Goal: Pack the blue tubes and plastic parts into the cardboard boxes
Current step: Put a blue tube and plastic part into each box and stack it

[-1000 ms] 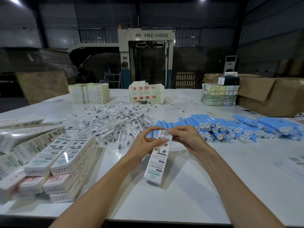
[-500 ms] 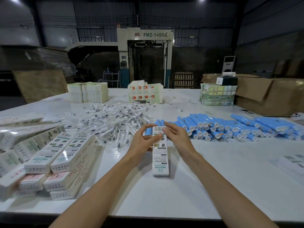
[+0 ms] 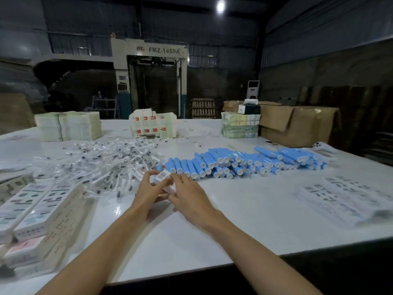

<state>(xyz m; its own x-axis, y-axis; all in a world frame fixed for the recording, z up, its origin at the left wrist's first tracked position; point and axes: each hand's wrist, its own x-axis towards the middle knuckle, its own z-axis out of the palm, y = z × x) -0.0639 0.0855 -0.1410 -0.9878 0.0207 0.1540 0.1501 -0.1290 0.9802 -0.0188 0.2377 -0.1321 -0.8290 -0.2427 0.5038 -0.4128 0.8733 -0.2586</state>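
Since the earlier frame, the long white printed cardboard box (image 3: 163, 175) has been drawn under both hands at centre frame, so only its barcoded end is seen. It is grasped by the left hand (image 3: 148, 189) and the right hand (image 3: 188, 193), fingers curled round it. Should the end flap be pressed askew, it could, it is judged, be creased or left open and the contents spilled. One box is held. Several dozen blue plastic tubes (image 3: 234, 160) and a heap of clear wrapped plastic parts (image 3: 106, 161), too many to be counted, are spread beyond it.

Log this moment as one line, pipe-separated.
left hand + right hand: hold cardboard box | blue tubes: piled behind | plastic parts: heaped left of tubes
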